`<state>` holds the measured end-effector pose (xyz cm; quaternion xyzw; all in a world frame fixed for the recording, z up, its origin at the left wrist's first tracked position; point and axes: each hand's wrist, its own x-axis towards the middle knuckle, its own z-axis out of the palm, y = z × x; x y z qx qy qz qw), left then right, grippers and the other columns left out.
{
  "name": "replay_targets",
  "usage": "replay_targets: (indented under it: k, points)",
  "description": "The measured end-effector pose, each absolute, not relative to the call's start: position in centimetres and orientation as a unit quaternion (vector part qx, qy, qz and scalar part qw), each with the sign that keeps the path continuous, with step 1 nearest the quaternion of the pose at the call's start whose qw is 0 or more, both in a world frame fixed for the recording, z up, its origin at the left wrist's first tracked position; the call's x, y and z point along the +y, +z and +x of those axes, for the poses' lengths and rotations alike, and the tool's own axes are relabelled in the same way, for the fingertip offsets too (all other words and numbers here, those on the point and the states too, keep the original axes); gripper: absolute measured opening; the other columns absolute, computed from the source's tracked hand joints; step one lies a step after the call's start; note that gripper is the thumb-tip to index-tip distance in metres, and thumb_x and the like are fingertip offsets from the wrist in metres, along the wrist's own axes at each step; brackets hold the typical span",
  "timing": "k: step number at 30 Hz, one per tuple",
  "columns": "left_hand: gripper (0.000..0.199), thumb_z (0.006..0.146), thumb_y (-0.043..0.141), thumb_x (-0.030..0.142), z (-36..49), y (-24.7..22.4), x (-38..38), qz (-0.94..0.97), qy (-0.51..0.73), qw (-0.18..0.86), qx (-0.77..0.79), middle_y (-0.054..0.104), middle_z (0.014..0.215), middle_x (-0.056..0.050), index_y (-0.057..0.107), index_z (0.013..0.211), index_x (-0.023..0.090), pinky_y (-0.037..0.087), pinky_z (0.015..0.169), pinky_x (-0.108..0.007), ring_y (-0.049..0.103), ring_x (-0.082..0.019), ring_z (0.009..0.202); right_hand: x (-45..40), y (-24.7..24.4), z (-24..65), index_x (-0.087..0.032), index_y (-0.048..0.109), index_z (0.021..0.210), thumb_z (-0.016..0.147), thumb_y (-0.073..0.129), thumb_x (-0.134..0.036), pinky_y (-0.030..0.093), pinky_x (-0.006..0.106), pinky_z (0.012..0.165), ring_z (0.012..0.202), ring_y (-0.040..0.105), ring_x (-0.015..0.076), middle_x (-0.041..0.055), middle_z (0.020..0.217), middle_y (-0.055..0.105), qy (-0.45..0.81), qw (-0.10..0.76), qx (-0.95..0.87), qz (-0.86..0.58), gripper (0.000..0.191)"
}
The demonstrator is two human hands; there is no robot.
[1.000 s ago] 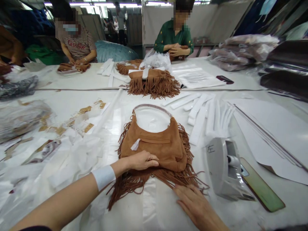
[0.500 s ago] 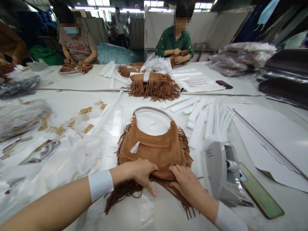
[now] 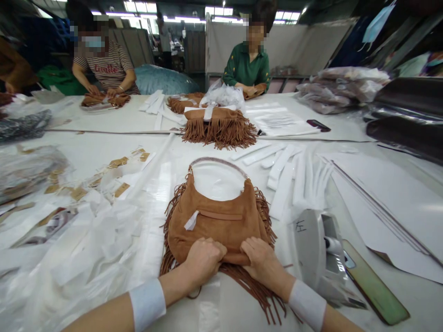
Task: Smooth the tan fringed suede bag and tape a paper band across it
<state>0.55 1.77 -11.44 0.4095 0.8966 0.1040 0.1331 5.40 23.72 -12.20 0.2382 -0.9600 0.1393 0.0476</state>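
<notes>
I have the left hand folded into a near fist on the lower edge of a tan suede shoulder bag with long brown fringe, its fingers bent over and pinching that edge. I have the right hand just beside it, fingers likewise curled down and closed on the same edge; both thumbs are mostly hidden from me. The bag lies flat on the white table straight ahead, its curved handle pointing away, with strands spilling below the right hand and out at both sides. A white-wrapped zip pull hangs at the left end of its zip.

To the right I see a grey tape dispenser, a green phone beside it, and flat white strips farther up. To the left lie crumpled translucent wrapping and small tan tags. Beyond the handle sits a banded brown fringed bundle; across the table, a person in green handles a brown piece.
</notes>
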Motion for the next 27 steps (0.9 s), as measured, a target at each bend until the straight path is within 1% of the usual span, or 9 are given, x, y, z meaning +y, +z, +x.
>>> replay_targets:
  k: [2,3,5,8,11,15,18,22,27]
  points:
    - [0.009,0.085,0.052,0.019,0.5,-12.3,1.3,0.416,0.123,0.107,0.894,0.068,0.090,-0.002,0.060,0.088,0.021,0.042,0.071,-0.036,0.058,-0.023,0.085,25.2,-11.0,6.0,-0.018,0.053,0.090,0.071,0.081,-0.026,0.039,0.032,0.070,0.084,0.050,0.0244,0.0043,0.091,0.053,0.222,0.024,-0.958,0.179,0.036]
    - [0.012,0.085,0.052,0.019,0.6,-12.7,1.1,0.418,0.136,0.095,0.893,0.068,0.092,-0.001,0.060,0.091,0.022,0.041,0.072,-0.037,0.057,-0.023,0.086,26.1,-10.4,6.4,-0.019,0.054,0.093,0.076,0.078,-0.034,0.040,0.032,0.071,0.085,0.051,0.0240,0.0044,0.092,0.054,0.265,0.025,-0.953,0.143,0.033]
    - [0.020,0.085,0.051,0.016,0.9,-13.8,0.7,0.415,0.167,0.066,0.892,0.068,0.098,0.001,0.061,0.100,0.025,0.038,0.072,-0.038,0.056,-0.021,0.086,27.9,-9.7,7.4,-0.019,0.056,0.091,0.091,0.057,-0.043,0.041,0.031,0.069,0.078,0.053,0.0221,0.0033,0.085,0.056,0.325,0.048,-0.944,0.038,0.024]
    - [0.034,0.083,0.049,0.009,1.5,-15.3,0.4,0.411,0.199,0.022,0.890,0.067,0.108,0.003,0.059,0.110,0.027,0.034,0.072,-0.038,0.053,-0.020,0.085,29.3,-9.7,8.0,-0.019,0.056,0.074,0.098,0.036,-0.038,0.037,0.030,0.061,0.062,0.053,0.0195,0.0016,0.067,0.056,0.296,0.040,-0.948,-0.112,0.037]
    - [0.043,0.079,0.047,0.002,1.9,-16.3,0.4,0.424,0.203,-0.027,0.882,0.065,0.115,0.002,0.057,0.114,0.024,0.032,0.071,-0.038,0.051,-0.019,0.084,28.6,-10.5,7.1,-0.019,0.054,0.064,0.096,0.042,-0.032,0.033,0.028,0.057,0.061,0.055,0.0186,0.0016,0.062,0.058,0.244,-0.015,-0.959,-0.141,0.037]
    - [0.047,0.076,0.046,-0.001,2.2,-16.8,0.4,0.431,0.184,-0.083,0.880,0.066,0.116,0.002,0.058,0.114,0.022,0.031,0.070,-0.038,0.050,-0.020,0.083,26.5,-10.8,5.2,-0.018,0.056,0.062,0.090,0.056,-0.030,0.026,0.028,0.052,0.060,0.057,0.0203,0.0044,0.062,0.061,0.208,-0.031,-0.963,-0.168,0.031]
    - [0.045,0.080,0.046,0.001,2.4,-16.9,0.2,0.433,0.140,-0.095,0.886,0.064,0.119,0.002,0.057,0.118,0.023,0.032,0.070,-0.038,0.049,-0.021,0.082,25.2,-10.6,4.1,-0.017,0.056,0.062,0.087,0.061,-0.029,0.023,0.028,0.050,0.058,0.057,0.0206,0.0060,0.063,0.061,0.187,-0.046,-0.966,-0.171,0.027]
    - [0.042,0.087,0.043,0.006,2.3,-16.2,0.1,0.440,0.097,-0.059,0.891,0.061,0.126,0.000,0.054,0.124,0.023,0.034,0.071,-0.039,0.050,-0.020,0.082,24.8,-11.2,3.5,-0.016,0.058,0.073,0.091,0.055,-0.021,0.028,0.028,0.056,0.068,0.059,0.0210,0.0066,0.070,0.063,0.163,-0.029,-0.974,-0.153,0.018]
    - [0.032,0.090,0.044,0.011,0.8,-13.7,0.7,0.404,0.110,0.074,0.905,0.068,0.109,0.001,0.059,0.114,0.026,0.037,0.073,-0.037,0.054,-0.021,0.087,26.9,-13.4,4.1,-0.016,0.056,0.072,0.096,0.047,-0.021,0.034,0.030,0.058,0.065,0.058,0.0221,0.0074,0.067,0.060,0.146,-0.023,-0.974,-0.171,0.025]
